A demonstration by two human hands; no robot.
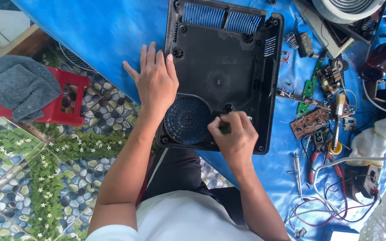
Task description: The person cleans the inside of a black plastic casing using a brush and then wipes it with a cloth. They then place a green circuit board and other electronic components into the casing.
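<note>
A: Nearest: right hand (pixel 233 136), fingers curled tight round a small dark-green tool handle (pixel 224 128), pressed down at the near edge of the black plastic appliance base (pixel 222 67), just right of the round blue-showing fan grille (pixel 187 120).

B: And the left hand (pixel 156 80)?

A: Flat, fingers spread fairly wide, holding nothing, resting on the left edge of that same upturned black base, over the blue tarpaulin sheet (pixel 103 31).

B: Off to the right?

A: Loose brown and green circuit boards (pixel 311 120), a yellow-handled screwdriver (pixel 338 120), red-handled pliers (pixel 320 163), red and white wires (all in a jumble on the tarpaulin). Well apart from either hand.

B: Left side?

A: Red plastic stool (pixel 65 105) on the pebble-patterned floor, grey folded cloth (pixel 21 87) draped over it.

B: Farthest?

A: White round coil unit (pixel 345 9) at the top right, beyond the black base; dark red rounded vessel (pixel 380 60) beside it.
</note>
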